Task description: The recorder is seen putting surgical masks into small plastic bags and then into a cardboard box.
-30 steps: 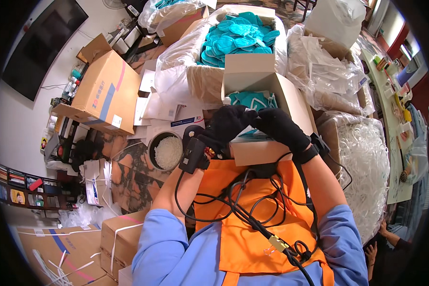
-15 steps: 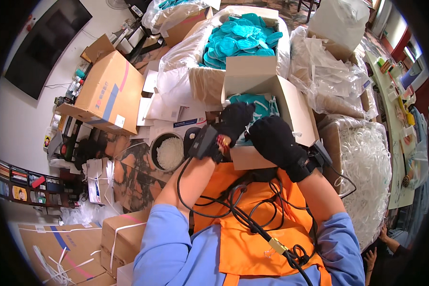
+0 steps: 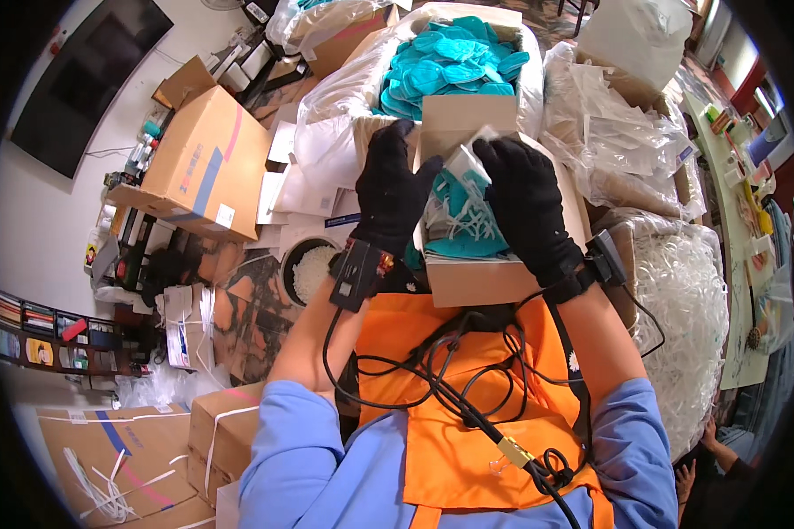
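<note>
On lap, small cardboard box (image 3: 476, 278) w/ teal masks (image 3: 468, 231), left hand (image 3: 391, 189) gripping wall, right hand (image 3: 522, 201) pinching clear packet (image 3: 464, 163).

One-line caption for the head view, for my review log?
Black-gloved left hand steadies a small cardboard box while the right hand presses teal masks into it.

Small cardboard box (image 3: 494, 273), brown, open at the top, sits at centre frame just above the orange apron. Rear flap stands upright. Inside: teal face masks (image 3: 468, 231) with white straps, piled loosely and filling the box. One clear-wrapped pack (image 3: 464, 167) sticks up tilted at the box's upper middle.
</note>
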Tool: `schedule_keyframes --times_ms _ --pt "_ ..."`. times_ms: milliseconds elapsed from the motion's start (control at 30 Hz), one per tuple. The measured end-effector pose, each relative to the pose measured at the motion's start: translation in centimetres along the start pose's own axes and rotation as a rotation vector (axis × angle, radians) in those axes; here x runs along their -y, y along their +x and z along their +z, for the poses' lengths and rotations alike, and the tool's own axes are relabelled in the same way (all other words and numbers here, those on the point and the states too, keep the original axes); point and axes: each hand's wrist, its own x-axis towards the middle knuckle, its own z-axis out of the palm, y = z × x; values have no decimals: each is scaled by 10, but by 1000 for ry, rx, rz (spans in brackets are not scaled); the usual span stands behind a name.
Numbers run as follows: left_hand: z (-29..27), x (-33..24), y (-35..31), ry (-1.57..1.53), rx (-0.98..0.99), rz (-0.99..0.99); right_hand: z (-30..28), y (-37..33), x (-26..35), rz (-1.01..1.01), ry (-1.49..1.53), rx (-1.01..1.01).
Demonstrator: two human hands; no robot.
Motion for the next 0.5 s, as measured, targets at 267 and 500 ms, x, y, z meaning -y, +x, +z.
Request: schedule_keyframes --times_ms 267,500 --pt "-32 -2 -25 -186 442 -113 30 -32 -9 -77 659 1067" --pt "-21 6 -33 -194 529 -135 31 -37 15 -65 465 743"
